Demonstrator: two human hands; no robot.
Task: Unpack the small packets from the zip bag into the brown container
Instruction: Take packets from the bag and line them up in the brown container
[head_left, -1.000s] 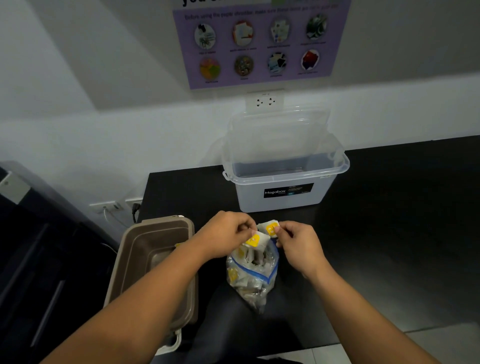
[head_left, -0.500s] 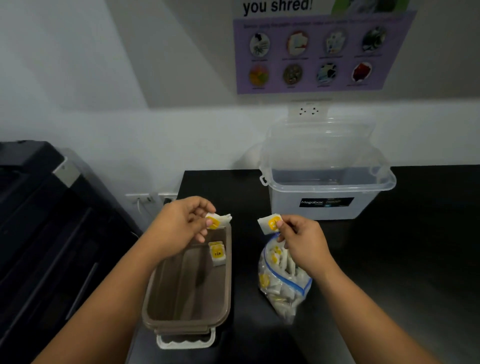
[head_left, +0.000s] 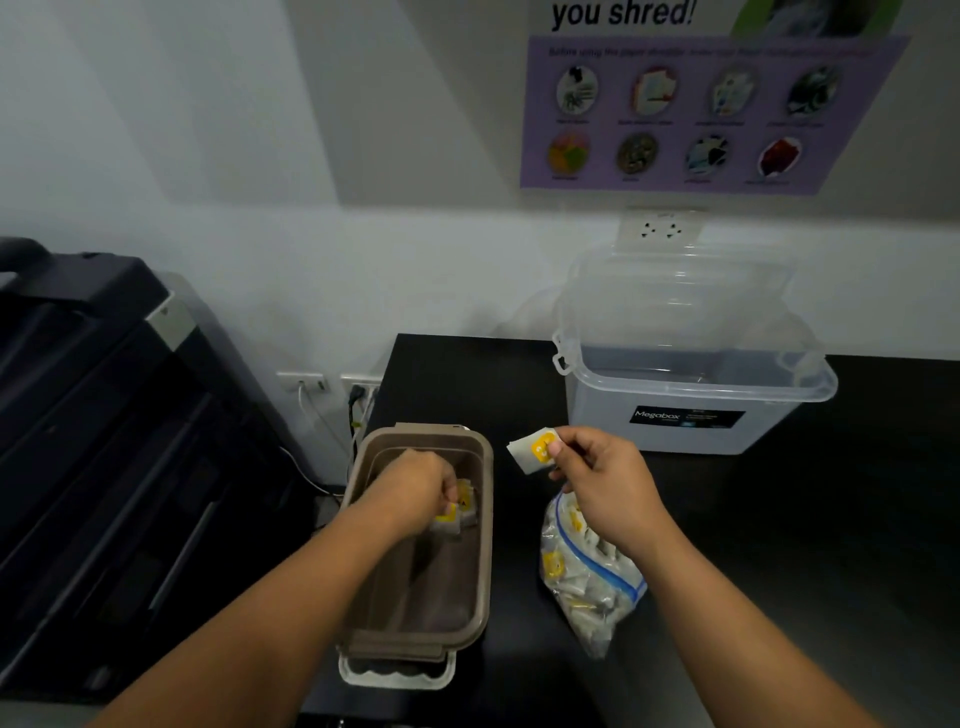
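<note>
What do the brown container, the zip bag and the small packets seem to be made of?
Brown container: likely opaque matte plastic, by its moulded rim and clip latch. Zip bag: thin glossy clear plastic film, crinkled, with a blue seal strip. Small packets: white with a yellow mark, creased like paper; possibly coated, which cannot be told.

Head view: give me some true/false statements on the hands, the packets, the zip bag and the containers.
1. The left hand reaches down into the brown container, over the packets lying there. True.
2. The right hand holds nothing. False: it pinches a white packet with a yellow mark, above the zip bag.
3. The zip bag has been emptied. False: many packets show inside it.
4. The clear box stands behind the bag with its lid raised. True.
5. The brown container sits to the right of the zip bag. False: it sits to the left.
</note>
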